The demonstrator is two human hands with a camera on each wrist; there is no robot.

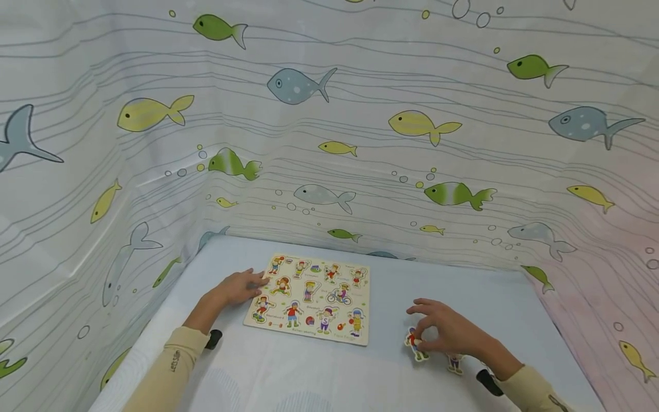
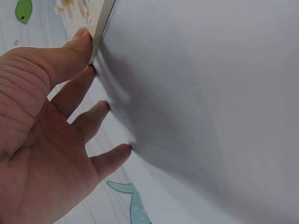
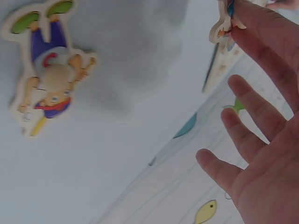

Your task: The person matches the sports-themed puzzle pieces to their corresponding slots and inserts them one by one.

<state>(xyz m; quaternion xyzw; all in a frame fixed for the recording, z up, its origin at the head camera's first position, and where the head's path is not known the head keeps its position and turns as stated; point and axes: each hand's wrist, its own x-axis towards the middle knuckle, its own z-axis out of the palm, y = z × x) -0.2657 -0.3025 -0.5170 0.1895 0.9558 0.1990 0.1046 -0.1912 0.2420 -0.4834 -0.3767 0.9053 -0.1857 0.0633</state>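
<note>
right hand (image 1: 448,332) pinches puzzle piece (image 1: 415,344); left hand (image 1: 238,286) touches puzzle board (image 1: 312,298).

So there's a wooden puzzle board (image 1: 311,299) lying flat on the blue table, full of little cartoon kids. Two loose figure pieces sit off to its right: red-shirted piece (image 1: 416,344) and purple-clothed piece (image 1: 455,364), both flat.
</note>
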